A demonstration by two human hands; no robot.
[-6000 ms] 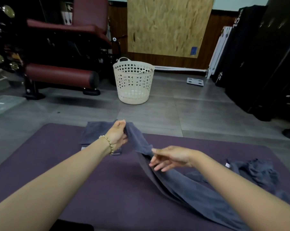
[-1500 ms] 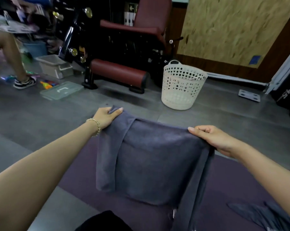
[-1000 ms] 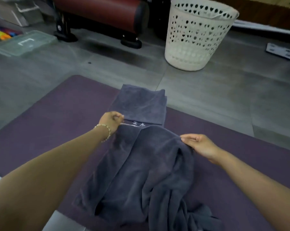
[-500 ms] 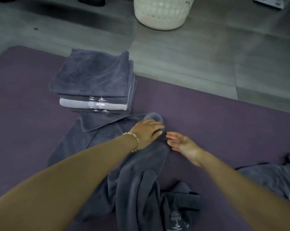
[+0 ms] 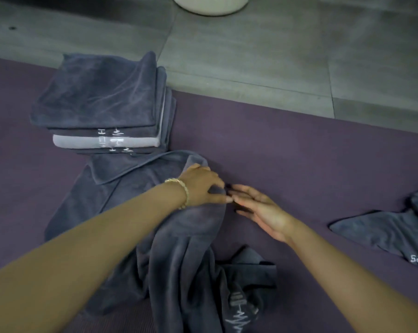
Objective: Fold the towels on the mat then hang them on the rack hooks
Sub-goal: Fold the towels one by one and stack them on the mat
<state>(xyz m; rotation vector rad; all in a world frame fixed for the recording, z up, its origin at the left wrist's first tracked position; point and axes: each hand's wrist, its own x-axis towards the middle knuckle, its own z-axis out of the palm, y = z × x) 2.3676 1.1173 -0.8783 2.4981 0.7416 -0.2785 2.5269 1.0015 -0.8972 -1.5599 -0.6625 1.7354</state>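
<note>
A dark grey towel (image 5: 179,239) lies rumpled on the purple mat (image 5: 287,159), partly under my arms. My left hand (image 5: 202,186), with a bead bracelet on the wrist, rests on the towel's far right edge and its fingers curl round a fold of cloth. My right hand (image 5: 258,207) lies flat beside it on the mat, fingers straight, fingertips touching the towel's edge. A stack of folded grey towels (image 5: 99,102) sits just beyond, at the far left. Another loose grey towel (image 5: 386,229) lies at the right. No rack or hooks are in view.
The base of a white laundry basket (image 5: 210,6) stands on the grey tiled floor (image 5: 251,56) beyond the mat's far edge.
The towel, held up spread between both hands, was lowered onto the mat in front of the stack. Both hands came together at its right edge. The camera tilted down.
</note>
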